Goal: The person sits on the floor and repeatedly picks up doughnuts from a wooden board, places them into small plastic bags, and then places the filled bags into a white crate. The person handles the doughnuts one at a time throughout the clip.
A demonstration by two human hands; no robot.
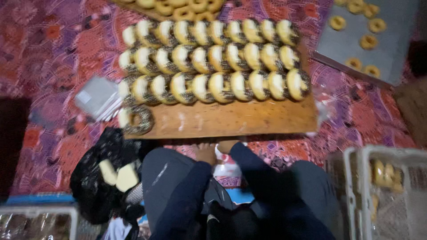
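Both my hands meet low in front of me, just below the near edge of a wooden board. My left hand and my right hand hold a small clear plastic packet with red and white showing inside. The board carries three rows of ring doughnuts with white icing and dark sprinkles, leaning on one another. One sprinkled doughnut lies flat at the board's near left corner. My dark sleeves and knees fill the lower middle of the view.
A stack of clear plastic bags lies left of the board. A black plastic bag with pale pieces sits by my left knee. A grey tray of plain doughnuts is upper right. A white crate holds doughnuts at right. Patterned cloth covers the floor.
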